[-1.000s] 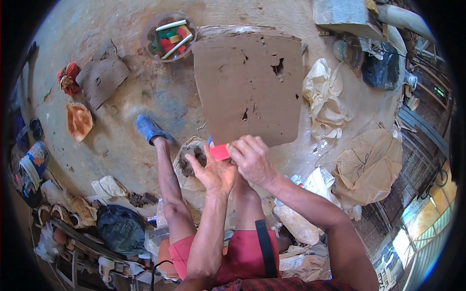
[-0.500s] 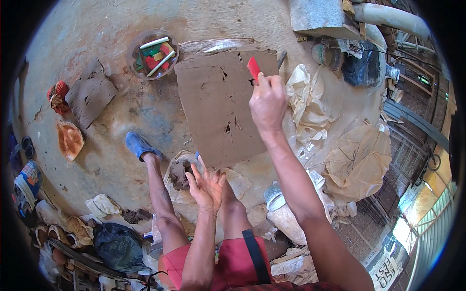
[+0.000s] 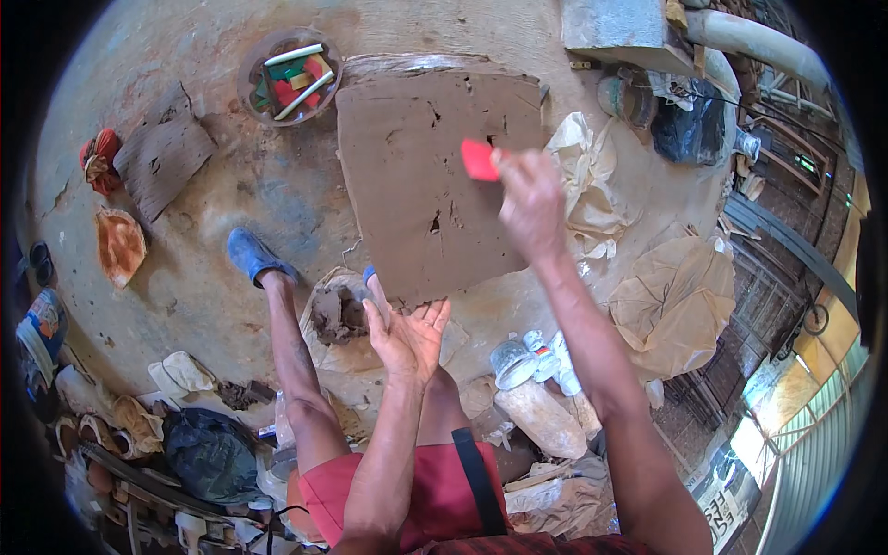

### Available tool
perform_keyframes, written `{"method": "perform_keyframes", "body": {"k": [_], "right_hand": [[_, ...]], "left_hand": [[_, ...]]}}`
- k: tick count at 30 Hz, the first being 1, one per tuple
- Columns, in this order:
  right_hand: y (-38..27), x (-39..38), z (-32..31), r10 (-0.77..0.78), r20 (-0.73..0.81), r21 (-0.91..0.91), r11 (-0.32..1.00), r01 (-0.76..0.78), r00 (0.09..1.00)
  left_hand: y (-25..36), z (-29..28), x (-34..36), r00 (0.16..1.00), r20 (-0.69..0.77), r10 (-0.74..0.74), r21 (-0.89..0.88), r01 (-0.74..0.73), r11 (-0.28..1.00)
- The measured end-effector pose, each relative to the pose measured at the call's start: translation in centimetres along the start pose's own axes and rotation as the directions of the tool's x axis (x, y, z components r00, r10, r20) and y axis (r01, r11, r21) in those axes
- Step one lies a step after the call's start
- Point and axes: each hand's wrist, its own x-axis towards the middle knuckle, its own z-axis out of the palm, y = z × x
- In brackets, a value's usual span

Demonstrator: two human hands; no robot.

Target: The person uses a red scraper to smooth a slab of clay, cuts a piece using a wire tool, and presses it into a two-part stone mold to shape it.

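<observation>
The person's right hand (image 3: 534,199) is over the right part of a brown clay slab (image 3: 398,176), its grip pinched narrow on a flat red scraper (image 3: 478,160). The scraper sits in front of the slab's right half, close to a small dark hole in the clay; whether its edge touches the surface cannot be told. The left hand (image 3: 409,342) is palm up with its grip wide and holding nothing, fingers spread just beside the slab's lower edge; contact there is unclear. The slab lies on the floor (image 3: 185,305), pitted with several ragged holes. A lump of dark clay (image 3: 338,316) rests left of the left hand, near a blue shoe (image 3: 257,257). Beyond the slab's upper left corner stands a round bowl (image 3: 245,81) of red, green and yellow pieces, with two pale sticks (image 3: 294,54) across them. A crumpled cream sheet (image 3: 587,190) lies to the slab's right.
</observation>
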Motion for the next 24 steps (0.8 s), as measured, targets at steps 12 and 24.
{"method": "perform_keyframes", "body": {"k": [12,24], "right_hand": [[0.5,7.6,0.1,-0.143,-0.133,0.047,0.987,0.151,0.981],[-4.5,-9.1,-0.5,-0.026,0.125,0.17,0.985,0.005,0.992]], "left_hand": [[-1.3,0.8,0.9,0.996,0.033,-0.079,0.029,0.078,0.997],[-1.5,0.5,0.8,0.997,0.033,-0.076,-0.082,0.078,0.994]]}}
